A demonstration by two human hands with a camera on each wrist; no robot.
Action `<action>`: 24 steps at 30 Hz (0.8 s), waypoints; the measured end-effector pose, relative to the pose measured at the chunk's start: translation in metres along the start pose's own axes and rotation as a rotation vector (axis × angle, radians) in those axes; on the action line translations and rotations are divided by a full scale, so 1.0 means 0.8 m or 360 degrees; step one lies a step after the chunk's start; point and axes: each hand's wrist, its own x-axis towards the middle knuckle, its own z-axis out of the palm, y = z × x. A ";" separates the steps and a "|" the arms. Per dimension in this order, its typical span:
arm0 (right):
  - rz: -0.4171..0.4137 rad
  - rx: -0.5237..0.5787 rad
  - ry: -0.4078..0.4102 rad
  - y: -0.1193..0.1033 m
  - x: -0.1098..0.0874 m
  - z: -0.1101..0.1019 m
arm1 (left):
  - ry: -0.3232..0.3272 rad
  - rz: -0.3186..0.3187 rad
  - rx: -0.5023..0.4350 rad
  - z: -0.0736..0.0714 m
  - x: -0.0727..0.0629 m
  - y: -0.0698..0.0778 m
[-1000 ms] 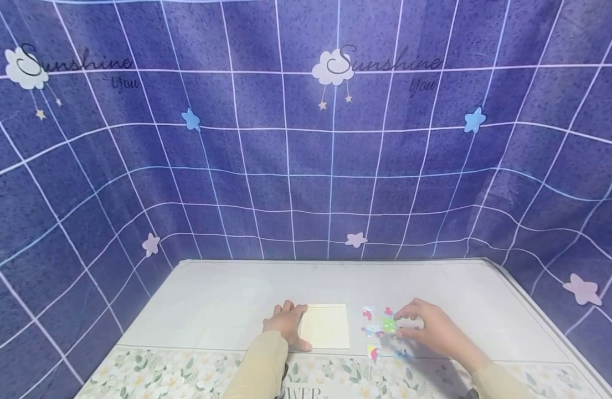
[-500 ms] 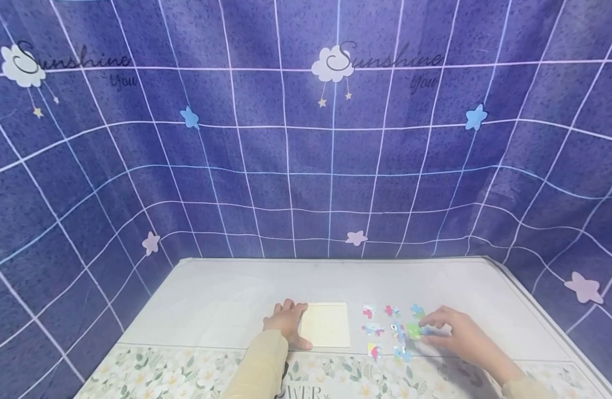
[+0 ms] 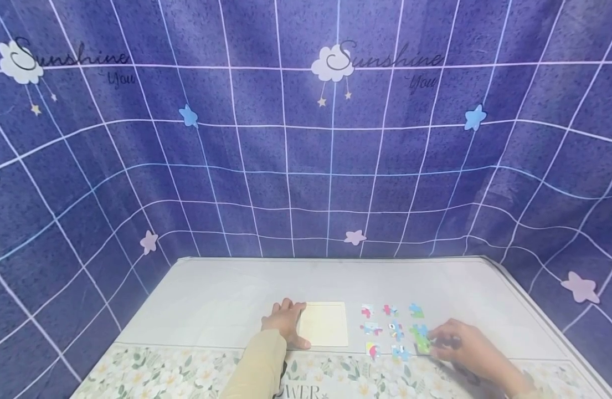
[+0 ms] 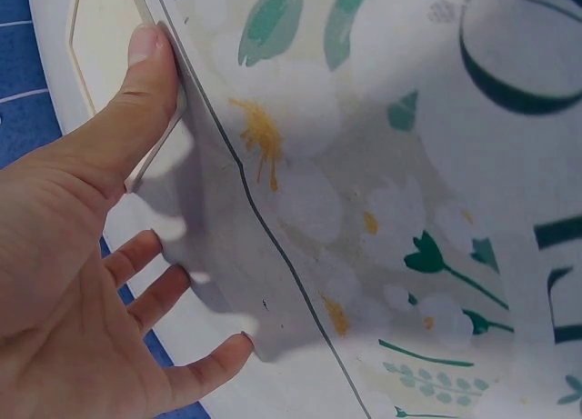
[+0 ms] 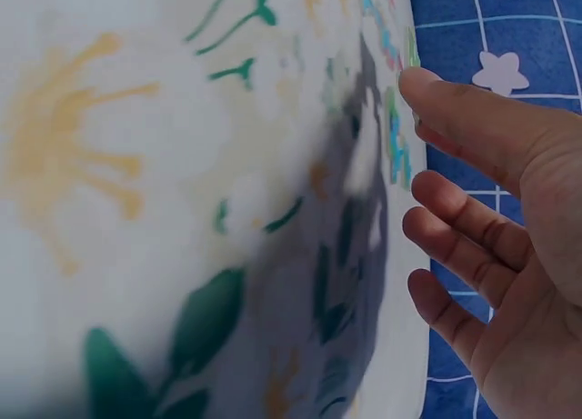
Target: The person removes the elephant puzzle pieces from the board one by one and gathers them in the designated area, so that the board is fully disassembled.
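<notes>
My left hand (image 3: 283,324) spans the left side of a shallow pale wooden puzzle tray (image 3: 324,324), thumb at its near corner and index finger at its far corner. In the left wrist view, the thumb (image 4: 150,83) lies along the tray's edge while the other fingers spread over the table. My right hand (image 3: 460,343) pinches a green puzzle piece (image 3: 423,346), tilted over the lower right of the laid-out pieces. Just beyond it lies a blue-and-green piece (image 3: 419,330). In the right wrist view, the hand (image 5: 509,201) largely hides the held piece.
Several colourful pieces lie in rough rows right of the tray, among them a red-and-yellow one (image 3: 373,350) and a blue-and-white one (image 3: 400,352). A flowered cloth (image 3: 176,374) covers the near table. A blue checked curtain (image 3: 306,166) rises behind and at both sides.
My right hand has moved right and then nearer with the green piece, uncovering the middle and right-hand pieces. My left hand stays at the tray.
</notes>
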 end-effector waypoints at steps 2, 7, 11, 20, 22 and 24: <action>0.0005 0.0000 -0.0011 0.004 -0.003 0.003 | 0.0002 -0.0001 0.0004 -0.001 -0.001 0.001; -0.0014 -0.0004 -0.0025 0.010 -0.008 0.007 | 0.0014 -0.0008 -0.0001 0.002 0.001 -0.001; -0.0017 -0.0006 -0.0048 0.011 -0.008 0.007 | 0.0012 -0.0005 -0.0009 0.003 0.002 -0.003; -0.0033 -0.0070 -0.0078 0.012 -0.004 0.008 | -0.0011 -0.0008 -0.0004 0.001 0.002 -0.002; -0.0041 -0.0088 -0.0080 0.012 -0.003 0.008 | -0.0008 -0.0008 -0.0001 0.003 0.003 -0.003; -0.0041 -0.0095 -0.0092 0.012 -0.003 0.007 | -0.0007 -0.0010 -0.0002 0.003 0.003 -0.003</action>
